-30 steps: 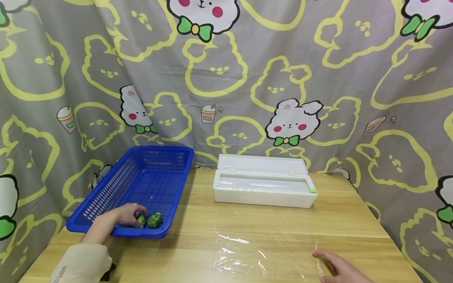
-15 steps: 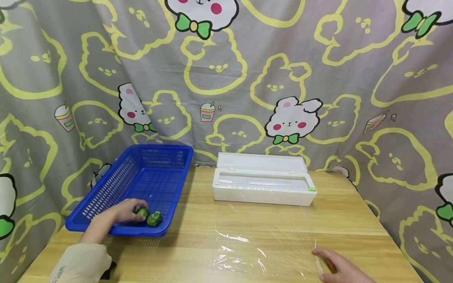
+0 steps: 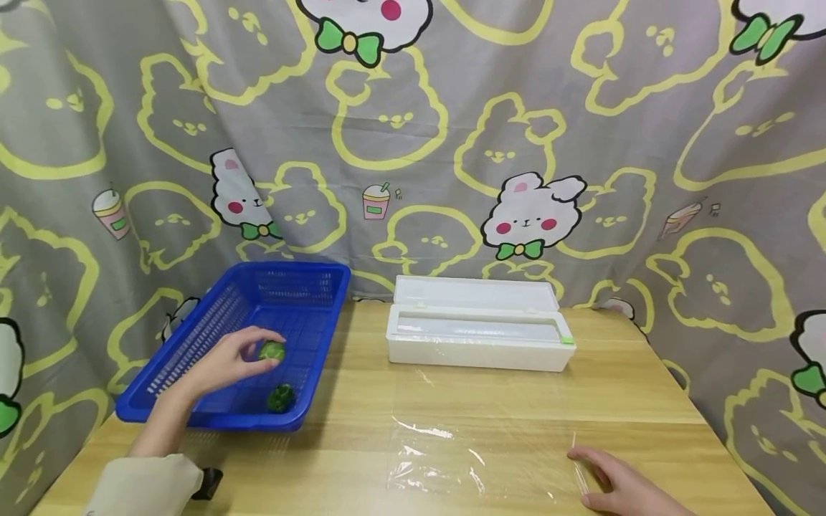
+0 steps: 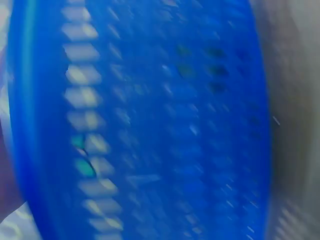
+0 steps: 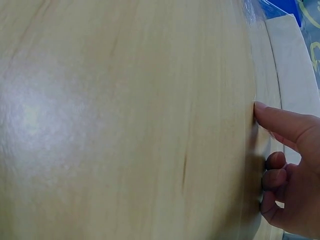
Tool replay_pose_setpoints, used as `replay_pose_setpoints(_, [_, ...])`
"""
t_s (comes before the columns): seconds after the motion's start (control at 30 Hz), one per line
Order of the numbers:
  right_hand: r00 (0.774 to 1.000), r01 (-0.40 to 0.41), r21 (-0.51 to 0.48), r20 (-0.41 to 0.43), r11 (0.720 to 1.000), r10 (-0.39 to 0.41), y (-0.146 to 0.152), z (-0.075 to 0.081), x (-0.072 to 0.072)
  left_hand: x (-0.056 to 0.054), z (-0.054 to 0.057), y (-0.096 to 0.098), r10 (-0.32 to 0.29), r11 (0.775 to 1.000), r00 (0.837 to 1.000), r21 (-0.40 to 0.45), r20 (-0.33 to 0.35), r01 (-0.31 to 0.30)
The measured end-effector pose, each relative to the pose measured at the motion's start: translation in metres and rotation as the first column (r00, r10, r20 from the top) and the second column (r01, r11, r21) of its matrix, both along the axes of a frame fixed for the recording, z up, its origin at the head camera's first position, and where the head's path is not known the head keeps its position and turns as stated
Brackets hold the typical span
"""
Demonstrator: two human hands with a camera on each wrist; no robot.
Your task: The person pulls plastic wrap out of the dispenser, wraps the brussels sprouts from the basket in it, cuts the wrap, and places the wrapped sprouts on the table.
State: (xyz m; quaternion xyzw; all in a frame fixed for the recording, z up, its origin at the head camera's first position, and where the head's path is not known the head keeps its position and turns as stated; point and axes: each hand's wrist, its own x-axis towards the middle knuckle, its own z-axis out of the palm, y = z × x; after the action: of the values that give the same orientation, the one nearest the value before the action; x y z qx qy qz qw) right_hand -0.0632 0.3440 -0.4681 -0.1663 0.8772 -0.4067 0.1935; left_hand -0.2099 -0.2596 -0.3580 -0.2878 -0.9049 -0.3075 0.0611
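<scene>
My left hand [image 3: 235, 362] pinches a small round green vegetable [image 3: 272, 350] between thumb and fingers, over the blue plastic basket [image 3: 342, 322]. A second, darker green vegetable [image 3: 280, 398] lies in the basket's near right corner. The left wrist view is blurred and filled by the basket wall [image 4: 145, 125]; the hand does not show there. My right hand [image 3: 616, 481] holds the edge of a clear cling film sheet [image 3: 477, 430] stretched over the table. In the right wrist view, that hand's thumb [image 5: 280, 119] meets the film edge, with the other fingers curled.
A long white cling film dispenser box [image 3: 480, 355] stands at the back with its lid [image 3: 474, 292] raised; the film runs out over its front edge. Behind the wooden table [image 3: 335, 444] hangs a grey patterned curtain [image 3: 413, 122]. A black object [image 3: 208, 484] sits beside the left sleeve.
My left hand has lifted one green vegetable from beside the other and moved it up, away from the basket's near edge. The right hand has stayed at the film edge.
</scene>
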Motion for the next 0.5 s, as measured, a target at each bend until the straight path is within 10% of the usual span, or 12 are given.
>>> replay_pose_setpoints(0.5, [0.999,0.026,0.05,0.02,0.998,-0.027,-0.001,0.003,-0.001,0.034,0.035,0.092,-0.25,0.96,0.968,0.128,-0.013,0.249])
